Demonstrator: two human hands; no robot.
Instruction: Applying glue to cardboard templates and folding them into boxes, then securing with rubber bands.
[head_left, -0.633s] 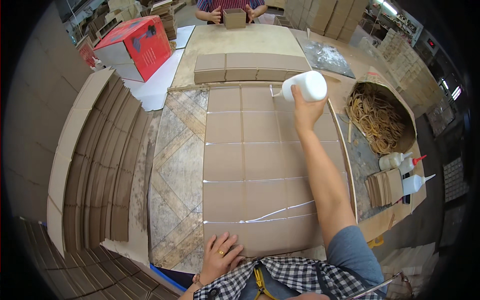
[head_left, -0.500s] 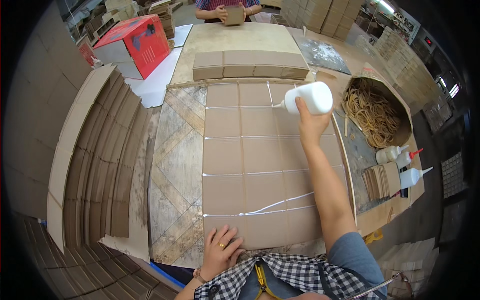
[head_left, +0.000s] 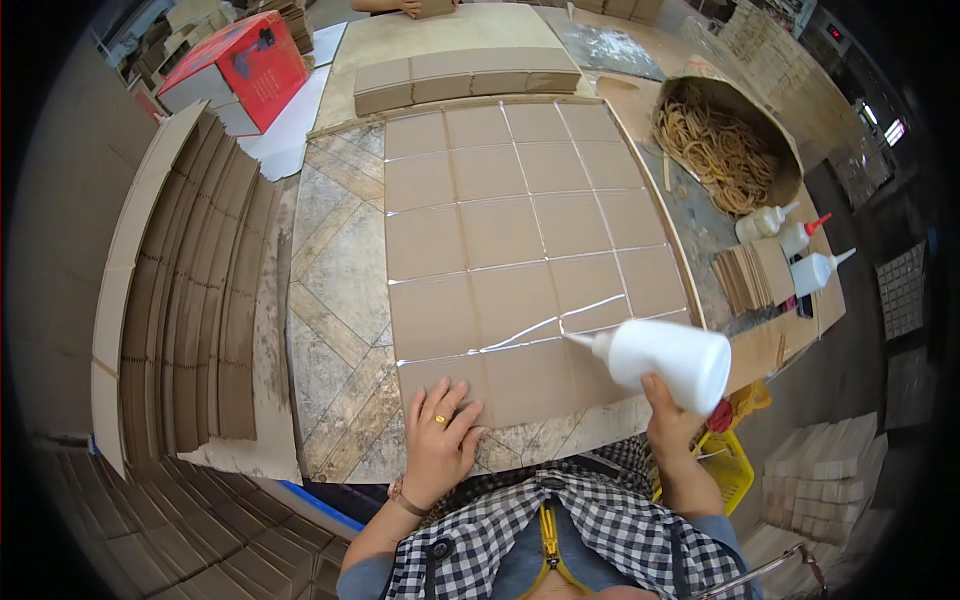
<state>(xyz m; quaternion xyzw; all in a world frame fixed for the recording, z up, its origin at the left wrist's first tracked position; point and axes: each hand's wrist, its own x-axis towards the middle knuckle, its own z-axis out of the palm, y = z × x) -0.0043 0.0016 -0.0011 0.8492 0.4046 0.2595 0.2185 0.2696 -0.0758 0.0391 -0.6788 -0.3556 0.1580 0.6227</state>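
A brown cardboard sheet (head_left: 500, 230), creased into a grid, lies flat on the table before me. White glue lines run along many of its creases, and one slants across near the lower middle. My right hand (head_left: 672, 425) grips a white squeeze bottle (head_left: 672, 362), tilted so its nozzle points left. The nozzle tip is at a lengthwise crease in the lower part of the sheet; whether it touches I cannot tell. My left hand (head_left: 440, 430) rests with fingers spread on the sheet's lower left edge, a ring on one finger.
Stacked folded cardboard (head_left: 190, 290) stands at the left, and a cardboard bundle (head_left: 465, 80) lies beyond the sheet. At the right are a sack of rubber bands (head_left: 720, 150), small cardboard pieces (head_left: 750, 275) and several bottles (head_left: 812, 270). A red box (head_left: 235, 75) sits far left; another person's hand (head_left: 412, 8) is beyond.
My right hand has drawn the bottle from the sheet's far part toward me, leaving a new glue line down a lengthwise crease. My left hand stays at the near edge. The view has shifted.
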